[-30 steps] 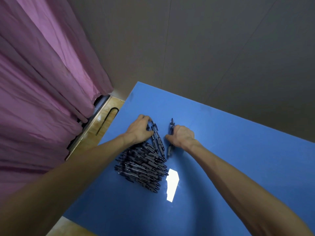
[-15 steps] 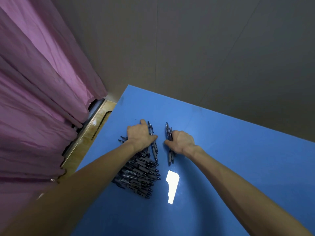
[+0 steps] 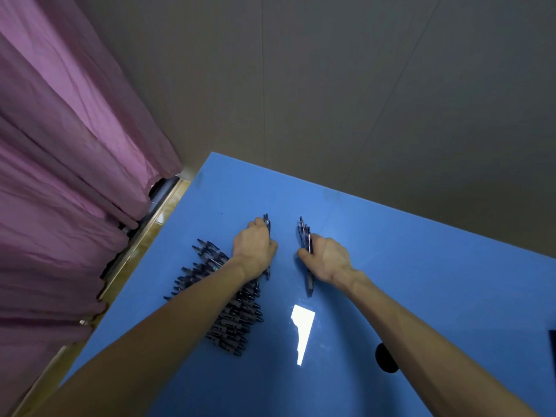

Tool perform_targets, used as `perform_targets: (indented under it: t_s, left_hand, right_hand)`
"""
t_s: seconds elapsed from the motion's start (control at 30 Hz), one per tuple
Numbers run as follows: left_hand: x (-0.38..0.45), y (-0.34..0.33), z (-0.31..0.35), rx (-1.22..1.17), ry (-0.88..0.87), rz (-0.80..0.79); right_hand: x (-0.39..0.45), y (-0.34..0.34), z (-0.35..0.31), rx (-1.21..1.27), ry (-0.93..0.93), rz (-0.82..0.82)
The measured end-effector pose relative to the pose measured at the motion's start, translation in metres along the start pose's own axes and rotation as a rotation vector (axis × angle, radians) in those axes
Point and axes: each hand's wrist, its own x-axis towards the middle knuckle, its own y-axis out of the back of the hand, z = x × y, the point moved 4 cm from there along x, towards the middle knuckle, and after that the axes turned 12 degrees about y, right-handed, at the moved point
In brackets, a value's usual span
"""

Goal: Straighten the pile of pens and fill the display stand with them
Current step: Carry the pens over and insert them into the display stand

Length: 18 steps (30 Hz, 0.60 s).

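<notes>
A pile of dark pens (image 3: 228, 314) lies on the blue table (image 3: 406, 266), partly hidden under my left forearm. My left hand (image 3: 254, 246) sits at the pile's far end, its fingers curled round a pen or two (image 3: 267, 221) that point away from me. To its right, my right hand (image 3: 326, 258) grips a small bunch of pens (image 3: 305, 236), whose tips stick out beyond the fingers and behind the palm. The display stand is not in view.
A purple curtain (image 3: 60, 176) hangs at the left beside the table's edge, with a wooden strip (image 3: 144, 233) below it. A grey wall stands behind the table. A dark round object (image 3: 386, 358) and a dark edge (image 3: 552, 347) sit at the lower right.
Both hands have stayed on their pens at the far end of the pile. My left hand has closed further over its pens. The camera has tilted slightly.
</notes>
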Motion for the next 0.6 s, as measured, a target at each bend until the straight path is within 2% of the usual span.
perform_targets:
  t_s: [0.13, 0.23, 0.47, 0.6]
  left_hand:
    - [-0.005, 0.000, 0.006, 0.149, -0.039, 0.012]
    - [-0.005, 0.006, 0.008, 0.145, -0.047, 0.020]
    - [-0.010, 0.026, -0.017, -0.335, 0.062, -0.021]
    - [-0.027, 0.049, -0.023, -0.429, -0.007, -0.002]
  right_hand:
    - [0.001, -0.002, 0.000, -0.033, 0.040, -0.010]
    - [0.004, -0.001, -0.002, -0.031, 0.053, -0.035]
    - [-0.006, -0.002, -0.001, 0.139, 0.041, -0.018]
    - [-0.022, 0.003, -0.005, 0.214, 0.034, 0.044]
